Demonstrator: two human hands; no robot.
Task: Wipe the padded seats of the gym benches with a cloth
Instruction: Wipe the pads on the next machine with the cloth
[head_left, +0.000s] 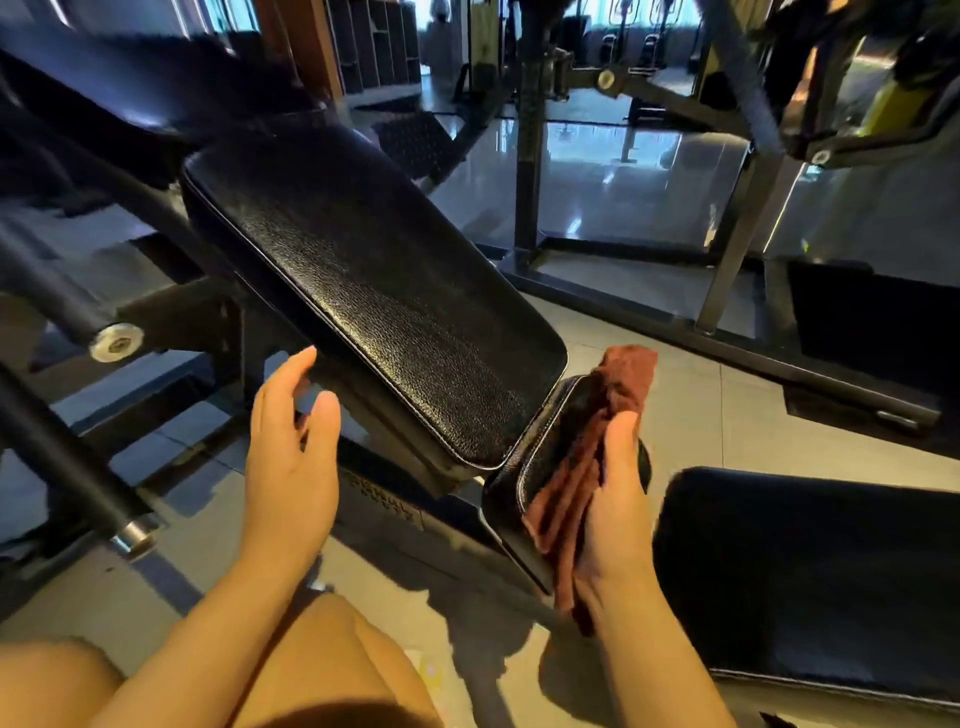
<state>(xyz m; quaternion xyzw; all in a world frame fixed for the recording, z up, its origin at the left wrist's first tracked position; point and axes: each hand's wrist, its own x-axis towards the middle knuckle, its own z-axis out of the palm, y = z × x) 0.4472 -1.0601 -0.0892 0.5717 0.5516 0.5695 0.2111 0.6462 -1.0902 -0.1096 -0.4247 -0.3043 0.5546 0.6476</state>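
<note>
A: Which step is this, would you say?

B: The wiping itself, I'd judge. The right hand (618, 525) presses a reddish cloth (587, 467) against the small pad (540, 467) that stands tilted just below the near corner of the big pad (374, 291). The big pad slopes up and away to the left.

A: And the right fingers?

B: Hidden behind the palm and the cloth. The thumb lies straight along the cloth, which is bunched between the palm and the small pad, so it reads as a hold, though I cannot tell how the fingers curl. One end of the cloth pokes up past the thumb tip; the other hangs below the wrist.

A: The left hand?

B: The left hand (291, 452) holds nothing. Its fingers are apart and relaxed, the tips just beside the big pad's near long edge. Whether they touch it I cannot tell.

A: What does the next move call for?

B: Probably dragging the cloth along the small pad's face and keeping it flat against the surface. A third pad (810, 582) sits low on the right, near the right wrist, and looks not yet reached.
</note>
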